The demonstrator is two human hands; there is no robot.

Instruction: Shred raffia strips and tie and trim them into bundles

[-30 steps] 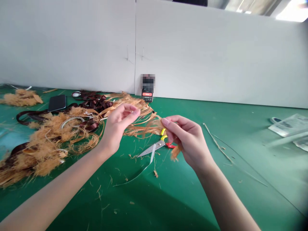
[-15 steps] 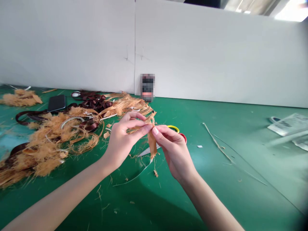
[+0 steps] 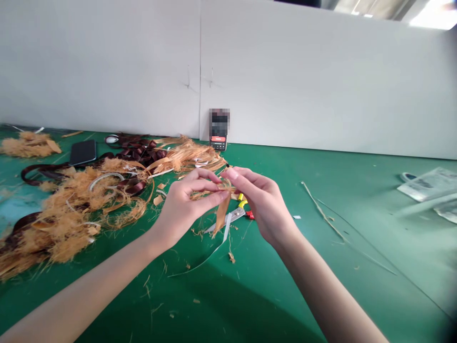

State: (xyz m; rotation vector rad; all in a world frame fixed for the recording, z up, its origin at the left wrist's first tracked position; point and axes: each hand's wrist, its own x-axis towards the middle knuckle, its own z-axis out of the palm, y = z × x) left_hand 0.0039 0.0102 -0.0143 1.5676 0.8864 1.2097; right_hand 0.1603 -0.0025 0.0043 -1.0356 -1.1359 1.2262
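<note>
My left hand (image 3: 183, 205) pinches a tan ribbon (image 3: 222, 212) between thumb and fingers. The ribbon's loose end hangs down, and its upper part looks frayed and bunched at the fingertips. My right hand (image 3: 262, 200) is closed at the top of the same ribbon, its thumb and forefinger touching the frayed part. Below the hands, scissors (image 3: 233, 216) with yellow and red handles lie on the green table (image 3: 200, 305), partly hidden by the right hand. A thin white strip (image 3: 227, 228) curves over the table beside the hanging end.
A heap of tan frayed fibre (image 3: 67, 219) and dark brown ribbon (image 3: 139, 152) covers the left side. A dark phone (image 3: 83, 152) lies there; another phone (image 3: 218, 131) leans on the white wall (image 3: 107, 66). Clear plastic bags (image 3: 428, 188) and a thin strand (image 3: 323, 214) lie right.
My right hand has shifted up from the ribbon's middle to its top. The ribbon's end swings a little left, uncovering more of the scissors and the white strip.
</note>
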